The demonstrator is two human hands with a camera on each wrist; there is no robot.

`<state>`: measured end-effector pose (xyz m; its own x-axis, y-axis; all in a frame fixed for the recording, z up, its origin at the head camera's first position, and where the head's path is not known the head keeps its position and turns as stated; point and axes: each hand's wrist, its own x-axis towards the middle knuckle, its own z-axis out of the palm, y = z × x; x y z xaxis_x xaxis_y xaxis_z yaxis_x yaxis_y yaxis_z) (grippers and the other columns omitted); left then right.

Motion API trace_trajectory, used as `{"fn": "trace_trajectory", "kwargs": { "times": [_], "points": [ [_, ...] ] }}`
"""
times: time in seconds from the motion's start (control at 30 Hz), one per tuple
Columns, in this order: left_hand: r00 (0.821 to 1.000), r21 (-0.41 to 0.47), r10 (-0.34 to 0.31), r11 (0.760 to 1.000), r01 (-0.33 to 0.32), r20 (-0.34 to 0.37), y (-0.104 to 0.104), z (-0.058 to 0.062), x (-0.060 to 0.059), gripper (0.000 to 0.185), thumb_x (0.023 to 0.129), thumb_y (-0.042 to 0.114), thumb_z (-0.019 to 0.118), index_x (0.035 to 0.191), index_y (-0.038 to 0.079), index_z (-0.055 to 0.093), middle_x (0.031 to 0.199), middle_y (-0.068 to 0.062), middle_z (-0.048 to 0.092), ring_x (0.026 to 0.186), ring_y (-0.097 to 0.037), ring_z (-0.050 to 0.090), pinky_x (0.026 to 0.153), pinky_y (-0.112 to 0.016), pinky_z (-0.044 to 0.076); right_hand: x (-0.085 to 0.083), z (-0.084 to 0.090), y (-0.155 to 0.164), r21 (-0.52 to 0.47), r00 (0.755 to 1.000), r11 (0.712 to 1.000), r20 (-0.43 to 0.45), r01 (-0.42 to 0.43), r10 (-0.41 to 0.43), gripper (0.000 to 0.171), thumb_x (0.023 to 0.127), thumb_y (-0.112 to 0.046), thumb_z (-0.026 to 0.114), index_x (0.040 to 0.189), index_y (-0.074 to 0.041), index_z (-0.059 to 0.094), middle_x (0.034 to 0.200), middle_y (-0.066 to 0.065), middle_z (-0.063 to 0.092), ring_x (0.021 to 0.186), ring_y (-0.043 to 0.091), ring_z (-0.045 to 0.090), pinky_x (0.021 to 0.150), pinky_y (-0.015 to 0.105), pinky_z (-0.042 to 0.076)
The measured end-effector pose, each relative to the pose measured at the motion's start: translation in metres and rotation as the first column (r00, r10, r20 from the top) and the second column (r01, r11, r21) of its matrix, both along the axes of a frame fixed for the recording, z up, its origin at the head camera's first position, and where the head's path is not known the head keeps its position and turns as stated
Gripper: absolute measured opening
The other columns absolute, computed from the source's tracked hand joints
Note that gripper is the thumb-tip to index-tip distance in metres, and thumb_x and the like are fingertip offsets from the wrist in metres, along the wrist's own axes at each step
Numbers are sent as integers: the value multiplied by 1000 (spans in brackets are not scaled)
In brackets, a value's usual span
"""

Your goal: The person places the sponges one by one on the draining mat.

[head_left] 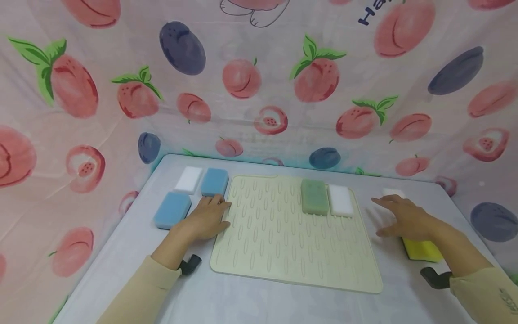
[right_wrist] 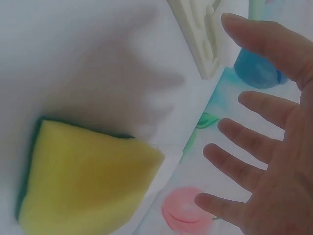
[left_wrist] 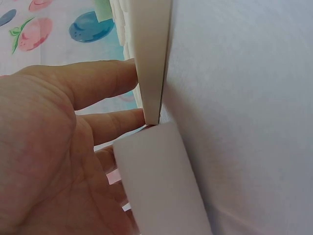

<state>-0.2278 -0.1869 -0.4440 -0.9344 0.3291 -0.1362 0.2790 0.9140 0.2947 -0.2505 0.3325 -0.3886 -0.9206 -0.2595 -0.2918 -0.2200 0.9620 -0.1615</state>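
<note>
Basically L hand (head_left: 204, 220) flat on ribbed mat (head_left: 291, 252), R hand (head_left: 406, 218) over yellow sponge (head_left: 422, 251)

Free room and obstacles on the bench

The near stretch of the drying mat (head_left: 283, 243) is lying bare, giving open passage between both hands; its far right part is being taken up by a green sponge (head_left: 314, 196) and a white sponge (head_left: 340, 200) lying side by side. Left of the mat, two blue sponges (head_left: 172, 209) and a white block (head_left: 189, 179) are crowding the left hand (head_left: 204, 220). On the right, a yellow sponge (head_left: 421, 249) is sitting under the right hand (head_left: 406, 218). Fruit-print cloth walls (head_left: 259, 90) are closing in the left, far and right sides.
</note>
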Motion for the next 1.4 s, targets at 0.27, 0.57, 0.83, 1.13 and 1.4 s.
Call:
{"fn": "trace_trajectory", "kwargs": {
  "times": [0.27, 0.57, 0.83, 1.13, 1.4],
  "points": [
    [1000, -6, -5, 1000, 5, 7, 1, 1, 0, 61, 101, 29, 68, 152, 3, 49, 142, -14, 48, 129, -35, 43, 114, -52, 37, 5, -5, 12, -1, 1000, 1000, -3, 10, -10, 103, 77, -56, 84, 159, -11, 40, 154, 31, 34, 132, 58, 35, 95, 83, 36],
    [1000, -9, -7, 1000, 7, 8, 2, 2, -1, 61, 100, 29, 68, 152, 2, 49, 141, -14, 48, 128, -35, 43, 114, -52, 36, 11, -6, 26, 7, 999, 999, -4, 37, -37, 107, 73, -55, 87, 158, -8, 41, 152, 34, 34, 130, 59, 35, 94, 83, 35],
    [1000, -14, 2, 1000, -2, 14, 1, 0, -2, 61, 100, 29, 68, 152, 3, 49, 141, -13, 48, 129, -35, 43, 114, -52, 37, 12, -9, 38, 24, 997, 997, 14, 71, -71, 111, 69, -54, 90, 157, -7, 41, 152, 35, 31, 128, 61, 34, 93, 83, 36],
    [1000, -13, 10, 1000, -9, 17, 1, 0, -2, 62, 100, 30, 68, 153, 4, 48, 142, -13, 48, 129, -35, 42, 114, -52, 37, 14, -10, 48, 25, 997, 997, 14, 75, -75, 110, 67, -54, 91, 154, -4, 45, 151, 36, 33, 126, 60, 36, 93, 82, 38],
    [1000, -21, 9, 1000, -8, 18, 0, 0, -3, 62, 101, 30, 67, 154, 4, 47, 143, -14, 47, 132, -36, 41, 116, -53, 35, 16, -13, 55, 32, 999, 999, -2, 37, -37, 110, 63, -51, 94, 151, -2, 49, 146, 37, 38, 121, 59, 42, 90, 81, 41]
  ]
}}
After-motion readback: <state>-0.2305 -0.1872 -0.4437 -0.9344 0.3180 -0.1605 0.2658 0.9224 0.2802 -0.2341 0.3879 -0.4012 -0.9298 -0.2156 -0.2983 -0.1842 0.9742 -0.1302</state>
